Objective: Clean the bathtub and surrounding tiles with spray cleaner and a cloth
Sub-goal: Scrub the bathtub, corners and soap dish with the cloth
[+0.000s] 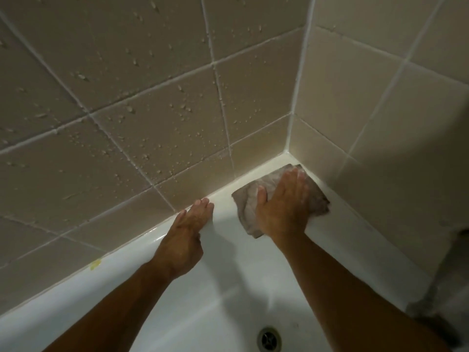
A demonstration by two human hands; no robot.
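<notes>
Setting: beige tiles (pixel 157 102) with white grout, beaded with droplets, meet at an inside corner above the white bathtub (pixel 228 295).
Right hand (pixel 281 207): flat, palm down, fingers straight and close together, pressing on the cloth; nothing pinched. Forearm extends from lower right toward the corner.
Cloth (pixel 253 199): grey-brown, crumpled, spread on the tub's corner ledge under the right hand; long axis runs from near-left to the far corner, far end just beside the wall joint.
Left hand (pixel 193 219): open, fingers straight, fingertips resting on the tub rim at the tile seam, holding nothing; near the cloth but apart from it.
Yellow mark (pixel 95 264): on the rim seam, well left of both hands.
Drain (pixel 269 339): round metal, at the tub bottom, bottom edge of view.
</notes>
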